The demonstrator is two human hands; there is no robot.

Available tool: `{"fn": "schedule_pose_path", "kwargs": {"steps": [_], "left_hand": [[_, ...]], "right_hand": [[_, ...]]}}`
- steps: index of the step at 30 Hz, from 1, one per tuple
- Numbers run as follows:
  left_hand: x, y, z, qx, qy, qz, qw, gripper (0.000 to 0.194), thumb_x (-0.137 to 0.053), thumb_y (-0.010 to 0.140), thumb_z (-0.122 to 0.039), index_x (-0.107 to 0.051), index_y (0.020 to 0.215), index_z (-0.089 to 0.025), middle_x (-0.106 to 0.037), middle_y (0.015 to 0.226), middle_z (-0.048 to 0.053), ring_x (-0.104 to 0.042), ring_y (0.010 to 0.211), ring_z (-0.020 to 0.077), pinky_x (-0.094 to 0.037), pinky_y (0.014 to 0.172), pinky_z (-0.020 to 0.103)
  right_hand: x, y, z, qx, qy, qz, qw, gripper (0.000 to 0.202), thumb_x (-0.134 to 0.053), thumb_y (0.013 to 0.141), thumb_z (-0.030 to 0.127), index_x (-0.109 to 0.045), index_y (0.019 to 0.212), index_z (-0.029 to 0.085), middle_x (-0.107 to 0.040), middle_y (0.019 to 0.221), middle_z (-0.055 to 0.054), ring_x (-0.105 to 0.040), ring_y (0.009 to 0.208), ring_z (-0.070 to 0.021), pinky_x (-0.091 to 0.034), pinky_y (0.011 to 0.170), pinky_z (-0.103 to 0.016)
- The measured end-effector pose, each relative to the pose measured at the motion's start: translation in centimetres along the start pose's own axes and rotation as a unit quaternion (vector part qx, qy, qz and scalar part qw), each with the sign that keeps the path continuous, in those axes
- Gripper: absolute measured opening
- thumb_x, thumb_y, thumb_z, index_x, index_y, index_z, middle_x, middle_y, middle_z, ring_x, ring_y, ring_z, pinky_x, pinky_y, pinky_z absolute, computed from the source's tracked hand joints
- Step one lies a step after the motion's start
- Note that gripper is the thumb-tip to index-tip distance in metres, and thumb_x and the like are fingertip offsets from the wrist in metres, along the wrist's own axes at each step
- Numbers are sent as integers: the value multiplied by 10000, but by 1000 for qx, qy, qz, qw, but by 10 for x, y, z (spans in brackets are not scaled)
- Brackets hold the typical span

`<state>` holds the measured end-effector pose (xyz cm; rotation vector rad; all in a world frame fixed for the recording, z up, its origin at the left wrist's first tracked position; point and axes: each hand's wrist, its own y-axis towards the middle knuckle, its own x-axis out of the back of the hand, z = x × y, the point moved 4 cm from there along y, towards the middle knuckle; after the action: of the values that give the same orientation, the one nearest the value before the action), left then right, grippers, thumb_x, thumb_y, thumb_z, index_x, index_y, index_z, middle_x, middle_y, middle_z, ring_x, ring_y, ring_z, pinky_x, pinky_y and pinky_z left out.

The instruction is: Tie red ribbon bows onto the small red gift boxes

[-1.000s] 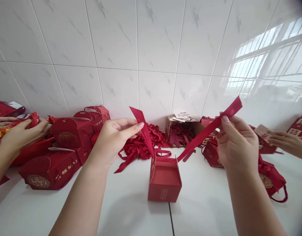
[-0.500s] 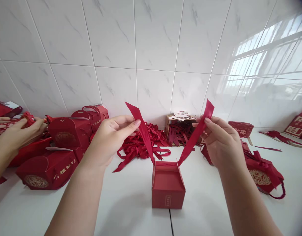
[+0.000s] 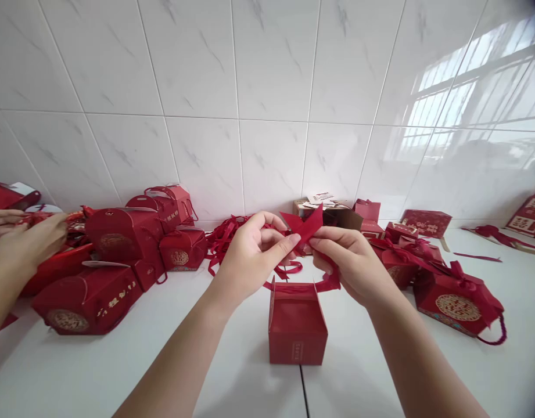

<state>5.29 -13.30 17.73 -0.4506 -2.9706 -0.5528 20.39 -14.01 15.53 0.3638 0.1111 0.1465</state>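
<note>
A small red gift box (image 3: pixel 297 334) stands upright on the white table in front of me. A red ribbon (image 3: pixel 311 225) runs through the top of the box, and its two ends cross above it. My left hand (image 3: pixel 262 255) pinches the ribbon near the crossing between thumb and fingers. From the other side, my right hand (image 3: pixel 343 258) grips it too, close to my left fingertips. Part of the ribbon loops down beside the box on the right. My fingers hide the exact crossing.
Finished-looking red boxes (image 3: pixel 119 238) are stacked at left, beside another person's hands (image 3: pixel 27 244) holding red items. A ribbon heap (image 3: pixel 227 232) and an open carton (image 3: pixel 343 217) lie behind. At right sit boxes with bows (image 3: pixel 461 305). A tiled wall (image 3: pixel 197 162) closes the back.
My hands have come together from wide apart, bringing the two raised ribbon ends inward so that they cross above the box. The other person's hands have shifted slightly left.
</note>
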Motion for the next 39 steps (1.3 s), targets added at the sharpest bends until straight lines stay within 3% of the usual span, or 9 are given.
{"fn": "schedule_pose_path", "kwargs": {"steps": [6, 9, 13, 21, 24, 27, 30, 35, 39], "left_hand": [[0, 2, 5, 10, 27, 12, 999, 294, -666, 771, -350, -484, 946, -199, -631, 670, -27, -593, 615, 127, -461, 571, 240], [1, 5, 9, 29, -22, 31, 999, 266, -644, 789, -313, -511, 980, -186, -620, 711, -10, -606, 673, 138, -475, 617, 258], [6, 10, 14, 75, -132, 20, 988, 172, -627, 786, -235, -531, 914, -172, -602, 788, 9, -613, 696, 141, -492, 647, 279], [7, 8, 12, 97, -163, 34, 981, 134, -631, 792, -274, -558, 835, -171, -567, 749, -4, -579, 679, 125, -494, 626, 261], [5, 7, 9, 48, -64, 22, 997, 186, -618, 798, -346, -588, 852, -171, -604, 796, 13, -595, 750, 146, -485, 677, 265], [5, 3, 1, -45, 98, -16, 994, 220, -551, 831, -387, -613, 877, -181, -636, 799, 23, -606, 761, 164, -470, 681, 264], [16, -5, -8, -139, 271, -107, 946, 151, -539, 820, -324, -604, 788, -191, -610, 708, -1, -572, 669, 140, -437, 638, 239], [64, -23, 13, -150, 448, -136, 871, 147, -458, 674, -60, -490, 667, -203, -446, 572, -49, -446, 538, 110, -347, 559, 216], [103, -40, 73, -22, 491, -51, 869, 193, -408, 583, -24, -470, 608, -206, -454, 570, -30, -440, 538, 141, -325, 550, 240]], "right_hand": [[-9, 1, -1, 19, 31, 34, 999, 231, -627, 821, 379, -600, 736, 165, -404, 595, 54, -270, 464, -40, -216, 426, -202], [-6, 4, -2, 44, 0, 33, 999, 223, -570, 862, 396, -628, 849, 181, -554, 679, 20, -425, 462, -53, -326, 431, -200], [1, 4, 2, 120, -98, 48, 987, 181, -534, 892, 324, -658, 936, 199, -662, 790, -21, -632, 713, -144, -508, 671, -281], [4, -2, 14, 299, -409, 40, 861, 283, -433, 904, 122, -688, 997, 199, -690, 952, -56, -614, 884, -169, -494, 781, -300], [2, -1, 13, 300, -421, 44, 855, 284, -456, 897, 140, -696, 1030, 210, -690, 1001, -61, -619, 919, -174, -495, 813, -304], [7, -1, 11, 256, -380, 17, 889, 258, -493, 888, 210, -700, 1041, 222, -672, 1074, -59, -625, 945, -174, -508, 784, -270], [25, -10, 9, 185, -395, -62, 897, 248, -495, 876, 301, -717, 838, 198, -682, 963, -64, -638, 812, -179, -496, 659, -255], [86, -51, -5, -34, -551, -174, 815, 270, -478, 823, 338, -599, 628, 195, -612, 618, -38, -531, 538, -166, -381, 491, -264], [124, -88, -41, -230, -610, -118, 749, 235, -450, 772, 252, -564, 572, 205, -600, 580, -47, -551, 548, -198, -364, 490, -276]]}}
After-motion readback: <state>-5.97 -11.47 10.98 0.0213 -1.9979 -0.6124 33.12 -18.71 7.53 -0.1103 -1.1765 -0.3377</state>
